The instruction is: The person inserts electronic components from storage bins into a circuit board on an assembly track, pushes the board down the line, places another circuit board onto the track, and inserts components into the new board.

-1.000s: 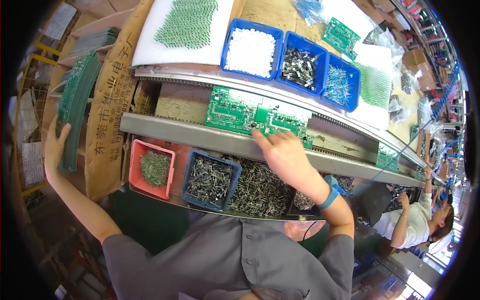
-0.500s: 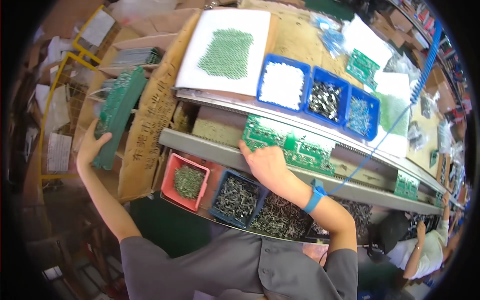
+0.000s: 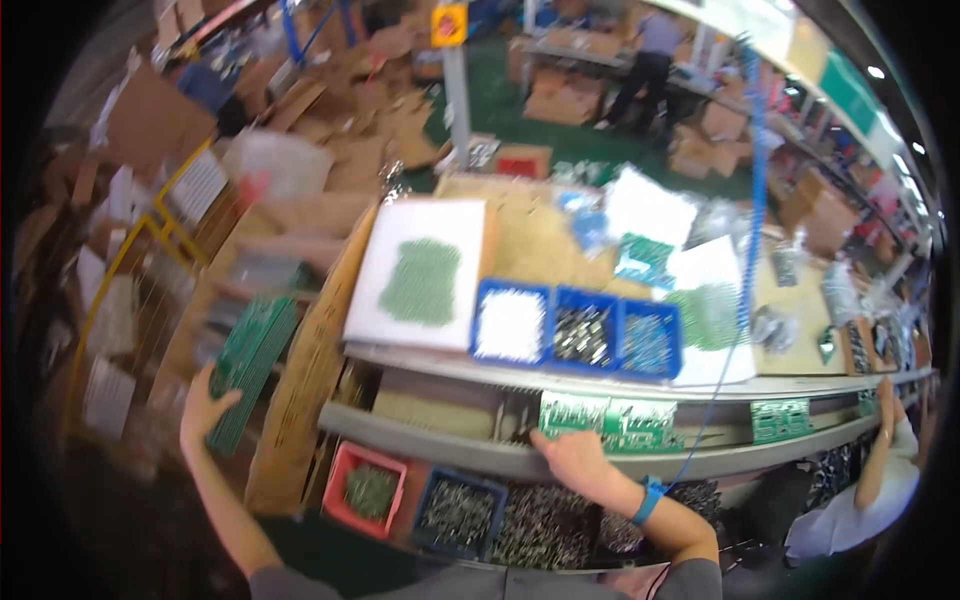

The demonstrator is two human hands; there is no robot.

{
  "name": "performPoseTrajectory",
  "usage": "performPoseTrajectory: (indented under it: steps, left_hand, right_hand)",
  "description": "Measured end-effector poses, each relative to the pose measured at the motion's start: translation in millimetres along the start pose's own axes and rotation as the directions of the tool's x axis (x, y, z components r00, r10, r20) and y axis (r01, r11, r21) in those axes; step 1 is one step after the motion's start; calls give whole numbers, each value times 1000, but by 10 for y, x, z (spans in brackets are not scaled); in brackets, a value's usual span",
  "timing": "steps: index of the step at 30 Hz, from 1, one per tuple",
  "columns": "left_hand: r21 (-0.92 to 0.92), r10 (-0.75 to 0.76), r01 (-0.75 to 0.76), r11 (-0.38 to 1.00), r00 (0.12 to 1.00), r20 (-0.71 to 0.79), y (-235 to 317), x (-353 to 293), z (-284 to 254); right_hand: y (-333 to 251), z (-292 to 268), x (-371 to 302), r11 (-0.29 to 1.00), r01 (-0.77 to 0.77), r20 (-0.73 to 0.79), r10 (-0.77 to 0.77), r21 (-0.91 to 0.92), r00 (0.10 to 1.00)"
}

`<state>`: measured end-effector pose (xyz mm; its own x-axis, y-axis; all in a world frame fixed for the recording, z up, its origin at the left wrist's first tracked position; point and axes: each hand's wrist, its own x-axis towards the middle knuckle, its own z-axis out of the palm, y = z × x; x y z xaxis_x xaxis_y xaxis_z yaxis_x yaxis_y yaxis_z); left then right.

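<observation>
My left hand (image 3: pixel 207 412) is closed round the lower end of a stack of green circuit boards (image 3: pixel 252 358), tilted over a divided cardboard box (image 3: pixel 285 455). More boards stand blurred in the box's compartments. My right hand (image 3: pixel 578 462) reaches over the front rail (image 3: pixel 440 432) of a narrow track. Its index finger is stretched out at the lower left corner of a green circuit board (image 3: pixel 640 422) lying in the track; the other fingers are curled and partly hidden. A blue wrist strap (image 3: pixel 650 498) with a coiled cord is on my right wrist.
Blue bins (image 3: pixel 577 370) of white, black-silver and blue parts stand behind the track. In front are a red bin (image 3: pixel 335 500), a dark blue bin (image 3: pixel 428 540) and loose metal parts (image 3: pixel 545 525). Another board (image 3: pixel 780 420) lies farther right, near a co-worker's arm (image 3: pixel 872 470).
The circuit board has slid right along the track, with my right hand moving right beside it. My left hand still holds the stack. The view has tilted up, showing more of the room.
</observation>
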<state>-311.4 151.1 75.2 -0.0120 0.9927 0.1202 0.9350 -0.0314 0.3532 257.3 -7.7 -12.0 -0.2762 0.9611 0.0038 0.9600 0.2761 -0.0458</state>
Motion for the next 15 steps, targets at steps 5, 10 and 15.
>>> performPoseTrajectory:
  steps: [5, 10, 15]
  left_hand:
    - [-14, -50, 50, 999, 999, -19, 37, -42, 31]
    - [-110, -69, 58, 992, 992, -106, 144, -26, 104]
    - [-106, -117, 106, 989, 987, -107, 286, -13, 89]
  right_hand:
    - [284, 99, -211, 995, -94, 47, 96, -37, 994]
    - [381, 84, -430, 975, -223, 63, 222, 6, 973]
    - [562, 200, -559, 950, -294, 62, 289, 100, 955]
